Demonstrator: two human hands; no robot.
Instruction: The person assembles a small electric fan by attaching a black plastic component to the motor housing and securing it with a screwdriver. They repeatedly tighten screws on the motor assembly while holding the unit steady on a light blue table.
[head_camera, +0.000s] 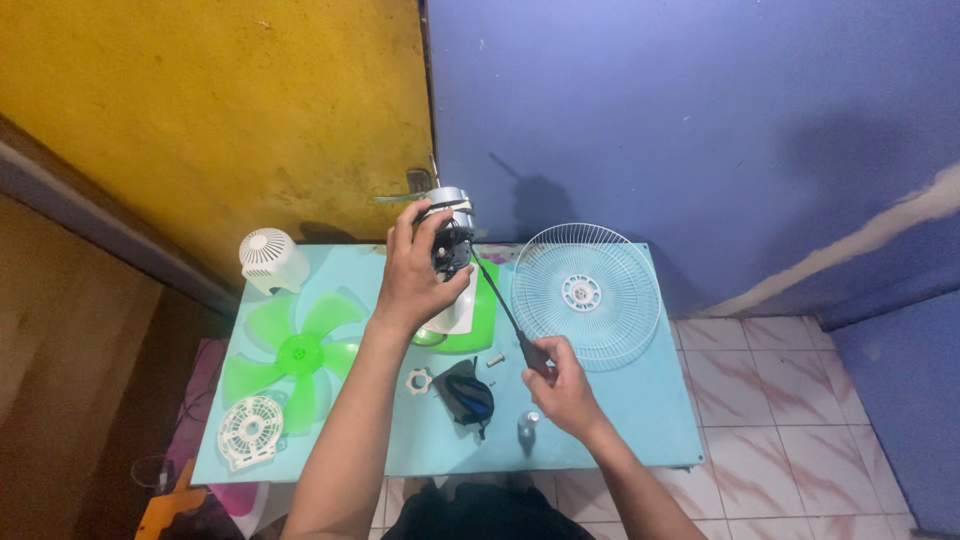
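Left hand (415, 275) wrapped around fan motor (450, 240), held upright at far edge of table (640, 420). Right hand (562, 385) closed on screwdriver (500, 305), tip at motor. Green blade (290, 355) and white cover (272, 260) left; wire grille (587, 295) right. Nut (418, 380), black pouch (468, 397) near.

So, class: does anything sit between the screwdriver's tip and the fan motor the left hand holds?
Nothing visible does. The right hand holds the screwdriver by its handle, and the shaft runs clear above the table up to the motor, gripped by the left hand.
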